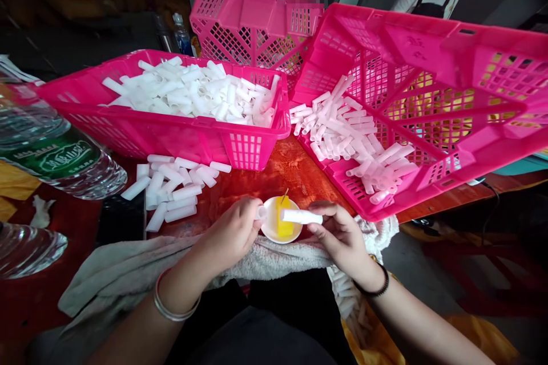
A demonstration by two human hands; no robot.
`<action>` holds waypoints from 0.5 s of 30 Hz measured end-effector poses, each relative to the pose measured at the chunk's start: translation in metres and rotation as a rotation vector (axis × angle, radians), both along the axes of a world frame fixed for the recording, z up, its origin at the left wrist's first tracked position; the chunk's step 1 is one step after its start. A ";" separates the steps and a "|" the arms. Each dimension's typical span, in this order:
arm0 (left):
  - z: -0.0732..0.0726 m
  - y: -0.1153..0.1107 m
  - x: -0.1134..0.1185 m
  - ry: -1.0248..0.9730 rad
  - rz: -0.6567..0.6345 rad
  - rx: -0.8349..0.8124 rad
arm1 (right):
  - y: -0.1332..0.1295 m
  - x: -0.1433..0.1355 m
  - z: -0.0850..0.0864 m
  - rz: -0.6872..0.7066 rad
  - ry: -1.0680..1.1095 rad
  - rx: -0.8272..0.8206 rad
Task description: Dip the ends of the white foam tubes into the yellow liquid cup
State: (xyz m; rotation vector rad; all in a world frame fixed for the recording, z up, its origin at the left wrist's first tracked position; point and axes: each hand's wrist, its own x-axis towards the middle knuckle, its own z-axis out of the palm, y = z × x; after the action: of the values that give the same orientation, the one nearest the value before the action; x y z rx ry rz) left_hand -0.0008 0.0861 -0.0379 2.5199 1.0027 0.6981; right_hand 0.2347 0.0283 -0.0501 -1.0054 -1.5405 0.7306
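A short white plastic tube (302, 217) is pinched between the thumb and fingers of my right hand (342, 236), pointing left over a small white dish (268, 234). My left hand (235, 225) is closed around another white tube (260, 213), whose open end faces the dish; the rest is hidden by the fingers. In the dish stands a yellow block (283, 228), partly behind the right tube, with a thin brown stick (285, 195) poking up from it. A pile of loose white tubes (175, 182) lies to the left of my hands.
A pink basket (171, 140) full of white tubes stands behind the pile. At right, a tipped pink basket (428, 182) holds more tubes; another pink basket (265, 17) stands behind. Water bottles (64, 154) are at left. A towel (171, 256) covers the table's front edge.
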 end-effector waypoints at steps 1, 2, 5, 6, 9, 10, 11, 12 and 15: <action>0.005 -0.002 0.000 0.015 -0.021 0.033 | -0.001 -0.003 0.004 0.019 0.053 -0.044; 0.010 -0.003 0.000 0.028 -0.040 0.083 | -0.001 -0.006 0.008 0.042 0.083 -0.084; 0.022 -0.011 0.001 0.116 -0.053 0.248 | -0.004 -0.010 0.020 0.089 0.054 -0.197; 0.025 -0.014 0.001 0.166 -0.044 0.279 | -0.005 -0.011 0.024 0.093 0.001 -0.221; 0.036 -0.029 0.005 0.238 -0.031 0.193 | -0.012 -0.013 0.036 0.028 -0.250 -0.122; 0.039 -0.035 0.008 0.197 -0.056 0.089 | -0.015 -0.015 0.039 -0.006 -0.335 -0.011; 0.041 -0.042 0.011 0.126 -0.100 -0.046 | -0.018 -0.017 0.042 -0.032 -0.403 0.112; 0.043 -0.049 0.016 0.041 -0.146 -0.192 | -0.022 -0.020 0.043 -0.047 -0.450 0.218; 0.043 -0.070 0.033 -0.108 -0.177 -0.447 | -0.031 -0.031 0.041 -0.101 -0.490 0.262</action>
State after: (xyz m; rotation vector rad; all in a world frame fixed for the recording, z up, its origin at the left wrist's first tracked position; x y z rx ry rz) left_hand 0.0321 0.0164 0.0056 2.1244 0.7837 0.4876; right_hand 0.2041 -0.0029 -0.0089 -1.1017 -1.9282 0.2039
